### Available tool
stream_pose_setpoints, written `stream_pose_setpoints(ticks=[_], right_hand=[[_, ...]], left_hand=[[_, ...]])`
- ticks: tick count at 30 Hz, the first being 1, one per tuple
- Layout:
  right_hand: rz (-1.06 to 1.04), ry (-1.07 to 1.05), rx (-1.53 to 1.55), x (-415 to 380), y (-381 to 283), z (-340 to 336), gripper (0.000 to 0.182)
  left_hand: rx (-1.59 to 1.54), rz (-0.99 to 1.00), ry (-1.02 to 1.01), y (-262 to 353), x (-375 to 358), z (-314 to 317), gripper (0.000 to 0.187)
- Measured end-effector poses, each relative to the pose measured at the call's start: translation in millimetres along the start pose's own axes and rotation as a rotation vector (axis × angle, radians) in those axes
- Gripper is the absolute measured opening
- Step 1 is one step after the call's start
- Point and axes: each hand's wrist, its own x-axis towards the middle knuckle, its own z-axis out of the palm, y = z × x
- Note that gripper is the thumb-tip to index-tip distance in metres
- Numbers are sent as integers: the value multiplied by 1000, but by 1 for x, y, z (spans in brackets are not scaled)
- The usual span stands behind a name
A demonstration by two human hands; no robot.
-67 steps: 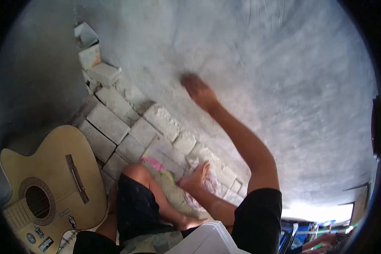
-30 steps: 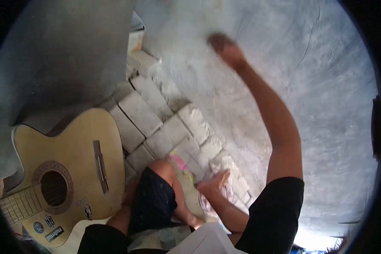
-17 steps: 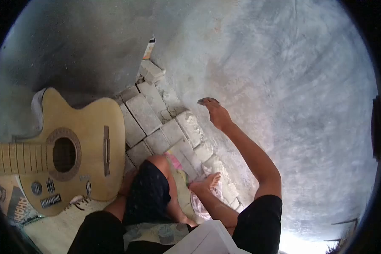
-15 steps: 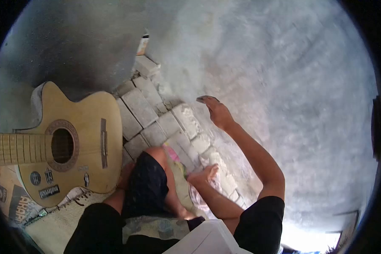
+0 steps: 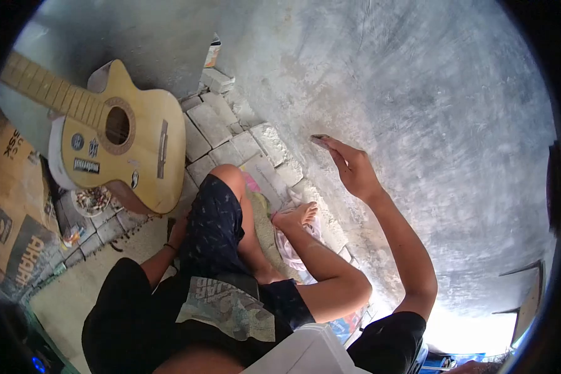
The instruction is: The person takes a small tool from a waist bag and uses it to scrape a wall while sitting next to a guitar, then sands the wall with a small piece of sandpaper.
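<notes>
My right hand [image 5: 358, 171] is raised in front of the grey wall [image 5: 442, 124], its fingers closed on a thin dark flat piece [image 5: 320, 139] that I cannot make out clearly. Low on the left, my left hand [image 5: 179, 232] is beside my bent knee [image 5: 227, 177], mostly hidden behind the leg; a small dark shape shows by it, and its fingers cannot be read. A pale acoustic guitar [image 5: 146, 118] with dark stickers leans near the wall corner, left of my knee, and neither hand touches it.
Grey paving blocks [image 5: 209, 124] cover the floor along the wall. A printed cardboard piece [image 5: 12, 187] lies at the left, near a bowl of small items [image 5: 92, 201]. Pink cloth [image 5: 291, 249] is by my foot [image 5: 296, 216]. Blue items [image 5: 439, 361] show at the bottom right.
The view has shifted, so the guitar appears higher and tilted, and more of my legs and left arm shows. My right hand appears farther right, still with the thin piece.
</notes>
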Motion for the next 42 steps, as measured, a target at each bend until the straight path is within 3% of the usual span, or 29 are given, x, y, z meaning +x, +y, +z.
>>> stream_pose_setpoints(ticks=[2, 4, 5, 6, 9, 12, 13, 16, 17, 18, 20, 22, 23, 25, 29, 31, 35, 39, 42], right_hand=[[-24, 7, 50, -8, -14, 7, 30], [-37, -64, 64, -2, -28, 9, 29], [4, -80, 21, 1, -35, 11, 30], [9, -73, 33, 6, -35, 16, 30], [-161, 40, 54, 12, -40, 26, 33], [-127, 13, 4, 10, -54, 20, 35], [-177, 42, 11, 9, -53, 20, 36], [-222, 89, 22, -2, -57, 17, 36], [-198, 75, 0, -5, -58, 14, 36], [-175, 58, -24, -7, -58, 10, 35], [-195, 82, -6, -11, -56, 7, 35], [-210, 99, 20, -13, -52, 7, 34], [-207, 95, 35, -15, -54, 4, 33], [-201, 91, 55, -12, -47, 4, 32], [-128, 55, 141, -6, -26, 11, 29], [-83, -12, 174, -2, -14, 22, 29], [-77, 78, 359, 27, 28, 51, 27], [-102, 93, 587, 96, 55, 71, 23], [-149, -14, 415, 182, 59, 79, 21]], left_hand=[[127, 12, -42, 16, -40, -10, 49], [355, 319, 130, 38, -76, -20, 53], [-17, 206, 218, 44, -85, -19, 54], [-5, 203, 212, 34, -96, -15, 54], [-7, 593, -353, 291, 66, 103, 64], [-13, 950, -938, 263, 55, 128, 80], [-68, 1059, -1004, 250, 82, 153, 100], [-40, 1040, -1022, 303, 51, 97, 105], [98, 968, -919, 314, 42, 86, 105], [229, 897, -812, 318, 39, 84, 105], [142, 956, -719, 288, 57, 124, 104], [483, 601, -645, 293, 54, 127, 93], [488, 597, -645, 299, 62, 142, 93], [1480, 342, -1165, 314, 80, 173, 76], [1381, 370, -1033, 304, 79, 177, 73], [1296, 376, -940, 265, 73, 146, 70], [1119, 367, -720, 198, 33, 113, 66], [911, 311, -492, 133, -6, 73, 61], [750, 248, -293, 78, -57, 31, 57]])
